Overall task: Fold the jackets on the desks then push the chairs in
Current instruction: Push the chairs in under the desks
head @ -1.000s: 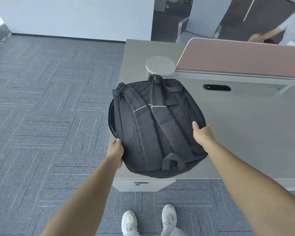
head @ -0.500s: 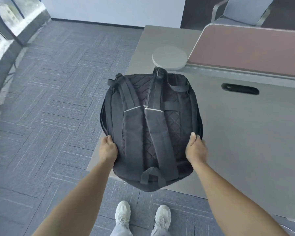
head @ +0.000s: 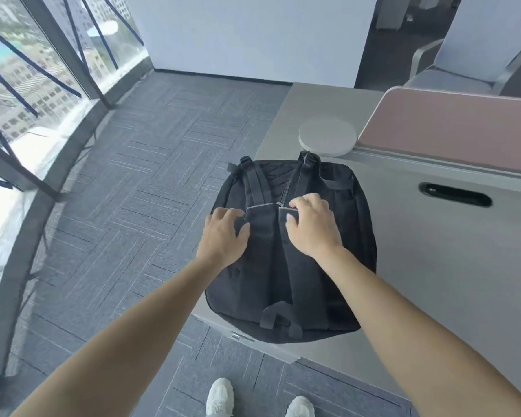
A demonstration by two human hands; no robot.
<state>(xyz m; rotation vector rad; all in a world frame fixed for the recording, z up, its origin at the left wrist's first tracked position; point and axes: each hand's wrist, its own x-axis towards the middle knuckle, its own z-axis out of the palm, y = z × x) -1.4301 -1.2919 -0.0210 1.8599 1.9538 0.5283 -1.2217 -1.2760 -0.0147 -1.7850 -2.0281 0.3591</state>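
A black backpack (head: 352, 236) lies straps-up on the near left corner of the grey desk (head: 448, 281), its bottom overhanging the front edge. My left hand (head: 223, 233) grips the left shoulder strap (head: 260, 233) near its upper end, fingers curled and thumb on the strap. My right hand (head: 313, 227) curls over the top of the right shoulder strap (head: 297, 275). No jacket is in view. A light grey chair (head: 469, 55) stands beyond the desk at the upper right.
A pink divider panel (head: 451, 127) runs along the desk's back, with a round grey disc (head: 327, 136) at its left end and a cable slot (head: 454, 194) in front. Glass windows (head: 27, 85) line the left. Grey carpet (head: 133, 191) lies left of the desk.
Both hands left the backpack's lower sides and moved up onto the shoulder straps. The view has swung left, showing the windows.
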